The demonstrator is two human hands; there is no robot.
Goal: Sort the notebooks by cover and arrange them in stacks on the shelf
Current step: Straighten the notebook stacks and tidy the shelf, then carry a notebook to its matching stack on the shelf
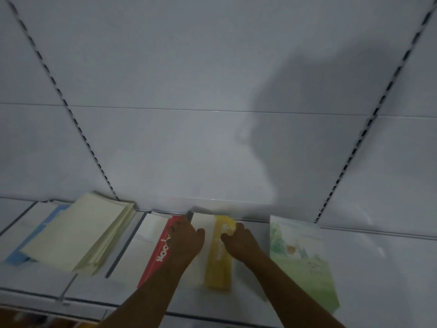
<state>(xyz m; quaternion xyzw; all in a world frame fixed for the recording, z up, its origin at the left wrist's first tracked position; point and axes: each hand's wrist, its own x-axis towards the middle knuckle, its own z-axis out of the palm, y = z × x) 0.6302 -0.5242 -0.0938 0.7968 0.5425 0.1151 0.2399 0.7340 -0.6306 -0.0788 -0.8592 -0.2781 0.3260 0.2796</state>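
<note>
Left hand (185,237) pressing red notebook (157,254), fingers curled; right hand (240,239) gripping yellow notebook (218,259). Square both toward 12 o'clock, edges flush.

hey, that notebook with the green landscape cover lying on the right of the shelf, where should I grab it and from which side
Probably its near edge. The green landscape-cover notebook lies flat on the white metal shelf, its near corner reaching toward the shelf's front lip. Come from the front, thumb on top and fingers slid under that edge. Its right side is free too; the right hand is closest.
</note>
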